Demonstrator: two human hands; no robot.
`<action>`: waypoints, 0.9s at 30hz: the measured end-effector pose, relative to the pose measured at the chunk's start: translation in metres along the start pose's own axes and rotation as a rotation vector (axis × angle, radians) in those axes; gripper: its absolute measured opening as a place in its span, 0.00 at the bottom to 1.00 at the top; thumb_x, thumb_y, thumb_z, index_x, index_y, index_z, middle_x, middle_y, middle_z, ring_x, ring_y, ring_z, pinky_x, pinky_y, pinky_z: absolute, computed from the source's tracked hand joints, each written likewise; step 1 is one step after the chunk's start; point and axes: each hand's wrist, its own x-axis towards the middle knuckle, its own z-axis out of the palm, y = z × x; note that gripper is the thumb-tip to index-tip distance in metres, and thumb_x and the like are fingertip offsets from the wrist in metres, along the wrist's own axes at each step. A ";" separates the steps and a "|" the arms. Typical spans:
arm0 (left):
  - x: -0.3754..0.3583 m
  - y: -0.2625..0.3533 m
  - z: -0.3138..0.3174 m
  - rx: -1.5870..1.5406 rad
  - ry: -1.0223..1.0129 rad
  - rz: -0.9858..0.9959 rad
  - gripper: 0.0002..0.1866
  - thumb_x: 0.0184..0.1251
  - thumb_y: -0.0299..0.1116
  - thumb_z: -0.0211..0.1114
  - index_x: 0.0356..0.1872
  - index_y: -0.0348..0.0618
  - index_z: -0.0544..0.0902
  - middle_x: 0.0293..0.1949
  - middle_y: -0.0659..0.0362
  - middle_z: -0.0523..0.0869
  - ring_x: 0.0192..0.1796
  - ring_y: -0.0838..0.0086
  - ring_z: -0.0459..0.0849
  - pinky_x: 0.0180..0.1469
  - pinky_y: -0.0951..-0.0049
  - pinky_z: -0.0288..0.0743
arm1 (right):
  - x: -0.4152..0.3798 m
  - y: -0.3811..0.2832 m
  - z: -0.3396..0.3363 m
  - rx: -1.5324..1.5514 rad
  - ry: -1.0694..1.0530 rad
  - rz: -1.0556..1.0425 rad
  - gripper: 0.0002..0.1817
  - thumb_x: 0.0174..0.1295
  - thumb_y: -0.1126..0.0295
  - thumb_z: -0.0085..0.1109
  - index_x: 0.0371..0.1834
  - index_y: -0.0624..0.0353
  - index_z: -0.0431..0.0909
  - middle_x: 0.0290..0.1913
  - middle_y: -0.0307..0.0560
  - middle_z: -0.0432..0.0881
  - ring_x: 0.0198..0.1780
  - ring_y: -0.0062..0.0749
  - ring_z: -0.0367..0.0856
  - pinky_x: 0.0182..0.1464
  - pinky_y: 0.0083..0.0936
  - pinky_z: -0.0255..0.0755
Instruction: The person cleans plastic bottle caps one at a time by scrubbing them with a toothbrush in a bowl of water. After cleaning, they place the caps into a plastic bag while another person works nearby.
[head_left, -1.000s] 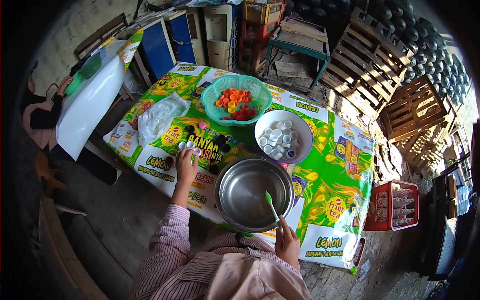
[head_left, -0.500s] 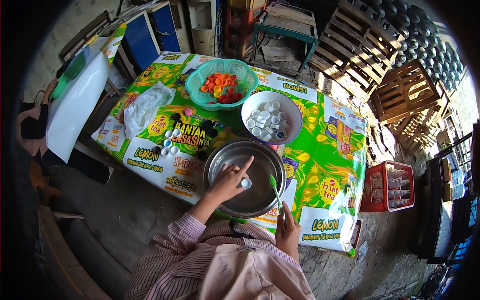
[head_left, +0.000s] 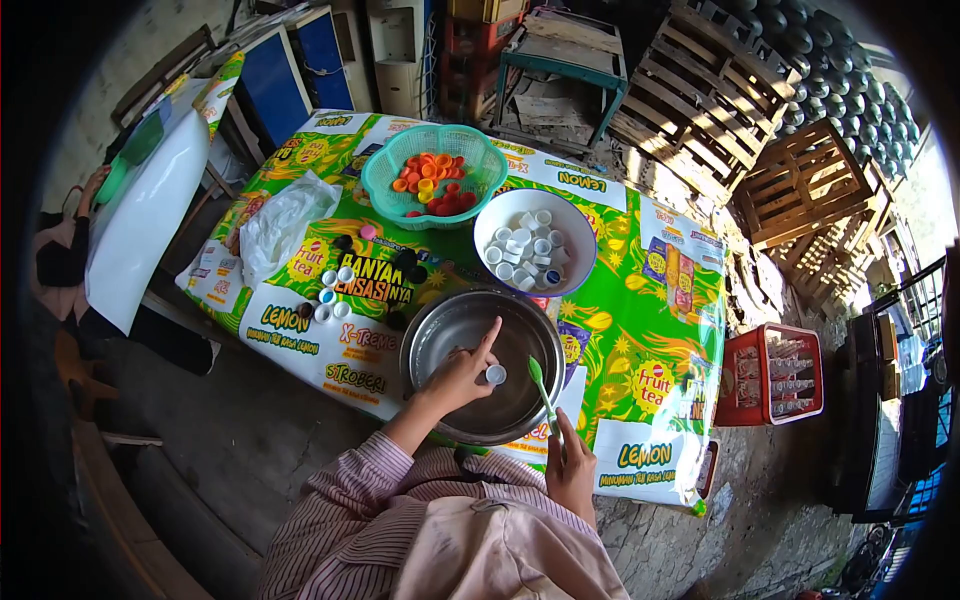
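Observation:
My left hand [head_left: 458,382] is over the steel basin [head_left: 414,318], pinching a white bottle cap [head_left: 495,374] with the index finger stretched out. In my right hand [head_left: 570,470] is a green toothbrush [head_left: 543,388], its head tilted up over the basin's right side. Beyond the basin stands a white enamel bowl [head_left: 587,228] with several white caps inside. A turquoise plastic basket [head_left: 384,200] to its left holds orange, red and yellow caps. Several white caps [head_left: 328,297] and dark caps [head_left: 405,260] lie loose on the table, left of the basin.
The table has a green and white printed cover [head_left: 650,320]. A crumpled plastic bag [head_left: 285,228] lies at its left. A red crate [head_left: 768,375] stands on the floor to the right, with wooden pallets [head_left: 705,95] behind. Another person's arm [head_left: 92,190] shows at the far left.
The cap in my left hand has turned, and the toothbrush has tilted slightly left. The whole view has shifted a little; the caps on the table lie as before.

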 end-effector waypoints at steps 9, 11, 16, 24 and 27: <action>-0.013 0.002 -0.004 -0.366 0.235 0.101 0.56 0.49 0.21 0.67 0.70 0.45 0.32 0.41 0.52 0.83 0.43 0.68 0.83 0.48 0.71 0.77 | 0.008 -0.004 0.009 -0.003 -0.053 -0.019 0.23 0.61 0.75 0.52 0.62 0.51 0.67 0.33 0.59 0.80 0.30 0.50 0.80 0.31 0.38 0.72; -0.016 0.003 -0.004 -0.354 0.252 0.102 0.57 0.49 0.21 0.66 0.70 0.48 0.31 0.41 0.53 0.82 0.43 0.68 0.83 0.51 0.69 0.75 | 0.008 -0.005 0.012 -0.036 -0.114 -0.074 0.23 0.61 0.74 0.51 0.62 0.49 0.68 0.32 0.59 0.80 0.29 0.52 0.80 0.29 0.40 0.73; -0.021 0.006 -0.002 -0.275 0.291 0.107 0.56 0.49 0.23 0.68 0.70 0.44 0.34 0.39 0.54 0.84 0.42 0.69 0.83 0.48 0.72 0.76 | 0.011 -0.016 0.011 -0.162 -0.198 -0.004 0.21 0.62 0.72 0.51 0.60 0.47 0.70 0.35 0.61 0.80 0.32 0.54 0.81 0.30 0.41 0.74; -0.023 0.008 0.006 -0.262 0.351 0.110 0.53 0.47 0.23 0.69 0.71 0.44 0.41 0.38 0.55 0.84 0.41 0.68 0.84 0.48 0.70 0.76 | 0.009 -0.008 0.019 0.040 -0.179 -0.103 0.23 0.61 0.77 0.51 0.62 0.55 0.66 0.33 0.65 0.79 0.32 0.56 0.80 0.32 0.40 0.72; -0.022 0.007 0.004 -0.272 0.388 0.110 0.52 0.46 0.23 0.70 0.70 0.44 0.44 0.38 0.55 0.84 0.40 0.69 0.85 0.47 0.70 0.76 | 0.006 -0.011 0.020 0.131 -0.245 0.016 0.23 0.61 0.77 0.51 0.61 0.55 0.66 0.34 0.65 0.80 0.34 0.57 0.80 0.33 0.40 0.73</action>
